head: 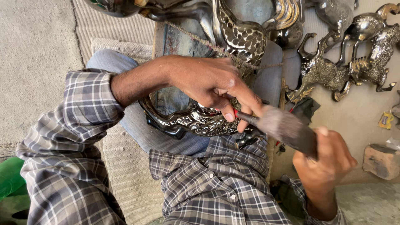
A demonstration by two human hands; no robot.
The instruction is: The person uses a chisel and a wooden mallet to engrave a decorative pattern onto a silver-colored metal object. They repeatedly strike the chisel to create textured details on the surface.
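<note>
My left hand (208,81) reaches in from the left and pinches a thin dark chisel (246,118) with a red band, its tip set on a shiny engraved metal figure (196,121) lying across my lap. My right hand (323,164) at the lower right grips a wooden-handled hammer (287,127), blurred with motion, whose head is at the chisel's end. A rough cord (200,39) runs over the upper part of the figure (243,35). Both sleeves are grey plaid.
Several polished metal horse figurines (329,75) lie on the floor at the upper right. A brick-like block (381,160) sits at the right edge, a yellow scrap (386,120) above it. A woven mat (125,41) lies under my jeans-clad knee (110,62). Something green (10,177) shows at the lower left.
</note>
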